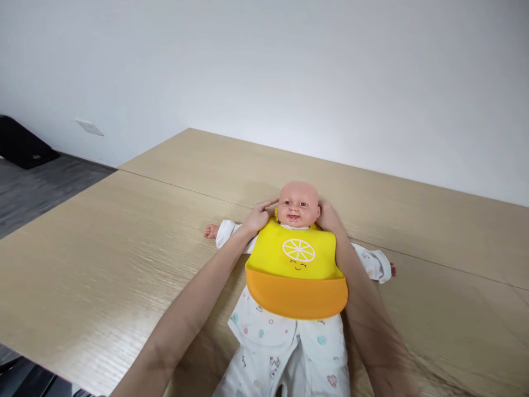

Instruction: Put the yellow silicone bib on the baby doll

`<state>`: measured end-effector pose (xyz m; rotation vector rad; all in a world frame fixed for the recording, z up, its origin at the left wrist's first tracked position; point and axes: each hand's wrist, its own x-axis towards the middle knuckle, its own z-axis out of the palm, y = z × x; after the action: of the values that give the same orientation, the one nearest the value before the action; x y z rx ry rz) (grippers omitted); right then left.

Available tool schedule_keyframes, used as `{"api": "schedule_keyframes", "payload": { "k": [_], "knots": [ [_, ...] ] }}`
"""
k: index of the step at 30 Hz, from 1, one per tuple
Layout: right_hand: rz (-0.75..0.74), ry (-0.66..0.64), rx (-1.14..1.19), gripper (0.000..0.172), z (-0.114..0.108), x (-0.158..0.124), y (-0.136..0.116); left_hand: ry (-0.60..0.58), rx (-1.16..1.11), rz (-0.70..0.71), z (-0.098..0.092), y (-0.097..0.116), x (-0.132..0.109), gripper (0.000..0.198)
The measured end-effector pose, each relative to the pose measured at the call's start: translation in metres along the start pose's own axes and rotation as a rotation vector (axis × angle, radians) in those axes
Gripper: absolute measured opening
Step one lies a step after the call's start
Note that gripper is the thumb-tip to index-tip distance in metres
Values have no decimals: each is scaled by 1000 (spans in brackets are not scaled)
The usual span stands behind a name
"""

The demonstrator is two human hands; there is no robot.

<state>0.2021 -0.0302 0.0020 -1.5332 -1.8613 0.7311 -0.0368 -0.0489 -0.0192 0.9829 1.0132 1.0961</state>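
Two bare forearms are showing from the bottom edge, no sleeves, no watch, no bracelet or ring visible. Left hand (259, 216) is showing fingers and knuckles, slim, nails short and unpainted as far as can be told. Right hand (328, 216) is mostly hidden, only its back and wrist showing. Lower right forearm is blurring near the edge.

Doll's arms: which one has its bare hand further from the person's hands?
The doll's arm at picture right. Its small hand lies well beyond the person's right hand, whereas the other arm ends nearer the left hand.
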Motion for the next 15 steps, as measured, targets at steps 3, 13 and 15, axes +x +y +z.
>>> {"api": "schedule_keyframes", "payload": {
  "k": [3,13,15],
  "knots": [
    [4,-21,-71,24,0,0,4,-8,6,14,0,0,0,49],
    [-24,-206,159,51,-17,-3,-3,-6,41,69,5,10,-6,36],
    [-17,-250,153,59,-23,-4,-6,-16,49,78,4,10,-5,36]
  ]
}}
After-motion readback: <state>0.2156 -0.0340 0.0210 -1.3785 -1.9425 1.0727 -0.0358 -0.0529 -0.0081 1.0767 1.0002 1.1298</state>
